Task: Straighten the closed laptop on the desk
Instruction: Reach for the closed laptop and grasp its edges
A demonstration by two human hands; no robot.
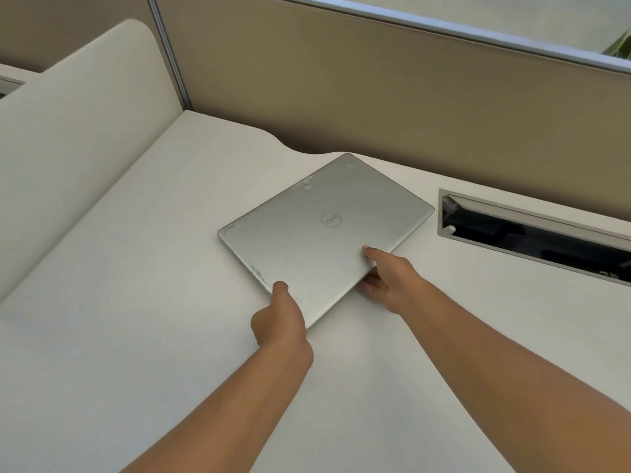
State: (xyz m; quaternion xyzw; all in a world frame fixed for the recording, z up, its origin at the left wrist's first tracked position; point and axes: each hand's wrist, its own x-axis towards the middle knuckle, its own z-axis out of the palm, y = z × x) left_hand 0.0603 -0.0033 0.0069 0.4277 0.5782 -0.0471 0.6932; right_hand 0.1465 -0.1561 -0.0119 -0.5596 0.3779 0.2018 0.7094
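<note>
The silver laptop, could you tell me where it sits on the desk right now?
In the head view the laptop lies closed and askew mid-desk, left of the cable slot, gripped by the left hand and right hand.

The closed laptop [324,230] has a lid of brushed silver metal with a soft satin sheen, scuffed in small spots near its edges. The desk [136,302] under it is a smooth, matt off-white top that looks like laminate, and the cable slot [532,230] cut into it has a matt grey frame. The partition wall [375,97] behind looks covered in dull beige cloth, capped by a smooth pale metal rail [444,29].
</note>
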